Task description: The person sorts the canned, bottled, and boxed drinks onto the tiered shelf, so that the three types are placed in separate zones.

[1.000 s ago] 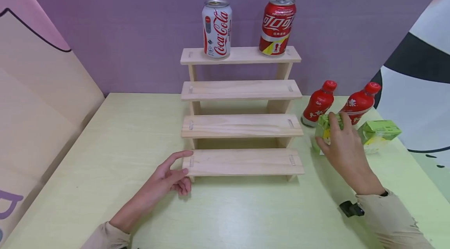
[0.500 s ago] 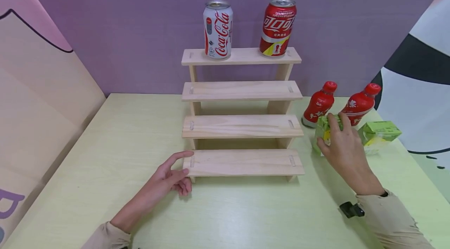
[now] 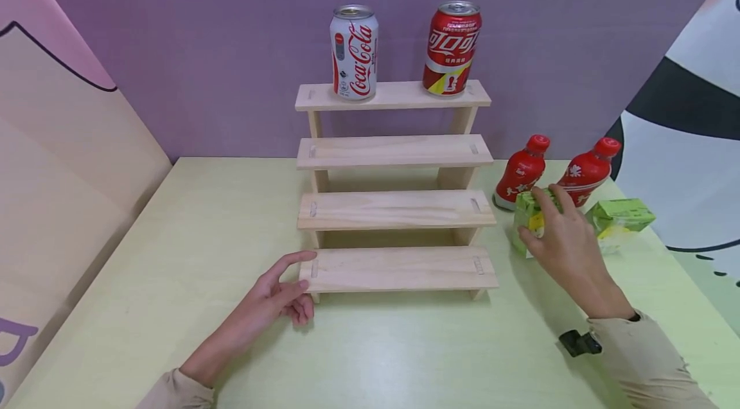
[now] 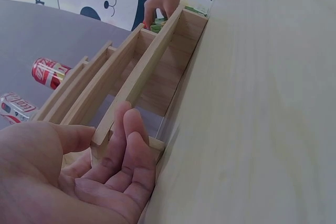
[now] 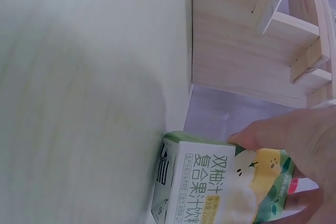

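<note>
My left hand (image 3: 274, 293) grips the left end of the lowest board of a four-step wooden display stand (image 3: 399, 268); the left wrist view shows thumb and fingers around the board's end (image 4: 105, 129). On the right, my right hand (image 3: 569, 248) holds a green juice carton (image 3: 526, 223) from above, thumb on one side and fingers on the other. The right wrist view shows this carton (image 5: 210, 182) close to the tabletop; whether it touches is unclear. A second green carton (image 3: 621, 216) stands just right of the hand. Two red bottles (image 3: 522, 171) stand behind the cartons.
On the top step stand a white Coca-Cola can (image 3: 354, 52) at left and a red cola can (image 3: 453, 49) at right. The stand sits on a pale table (image 3: 370, 351) against a purple backdrop (image 3: 231, 43). A panda-print panel (image 3: 682, 158) borders the right side.
The head view has shifted very slightly. Both hands keep their places on the stand and the carton, and nothing else has visibly moved.
</note>
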The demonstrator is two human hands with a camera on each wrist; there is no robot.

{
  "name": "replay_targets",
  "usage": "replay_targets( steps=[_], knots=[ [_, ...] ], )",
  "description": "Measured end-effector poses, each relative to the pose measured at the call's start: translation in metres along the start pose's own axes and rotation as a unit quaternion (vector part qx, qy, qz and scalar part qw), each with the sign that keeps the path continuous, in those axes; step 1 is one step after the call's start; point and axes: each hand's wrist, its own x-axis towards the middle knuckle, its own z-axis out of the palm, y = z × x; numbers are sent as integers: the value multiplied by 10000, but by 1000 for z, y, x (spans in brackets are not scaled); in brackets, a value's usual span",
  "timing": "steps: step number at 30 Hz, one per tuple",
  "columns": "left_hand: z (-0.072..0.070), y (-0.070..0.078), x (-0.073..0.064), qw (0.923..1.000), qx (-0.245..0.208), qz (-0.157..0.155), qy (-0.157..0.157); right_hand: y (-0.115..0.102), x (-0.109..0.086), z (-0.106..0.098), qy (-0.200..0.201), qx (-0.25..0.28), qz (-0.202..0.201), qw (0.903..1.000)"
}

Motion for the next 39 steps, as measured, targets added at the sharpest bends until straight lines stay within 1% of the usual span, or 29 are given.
replay_targets(
  steps=[4,10,21,29,35,37,39],
  knots=[
    [0,-1,-1,10000,-20,-19,51,-3,0,-3,39,20,-25,10000],
    [1,0,-1,10000,8,-44,73,-5,-2,-11,226,104,-12,9997],
    [-1,-1,-2,10000,4,7,50,-16,-2,-21,536,163,-199,9982],
    [-1,-2,-1,10000,-70,1,16,-31,-6,-31,1011,305,-472,9933],
    [0,-2,-2,10000,-54,21,41,-43,-7,-40,1578,420,-817,9832],
    [0,-1,-1,10000,-36,27,42,-46,-7,-43,1716,439,-885,9802],
    [-1,1,-1,10000,-43,4,55,-50,-7,-47,1767,469,-867,9793]
  ],
)
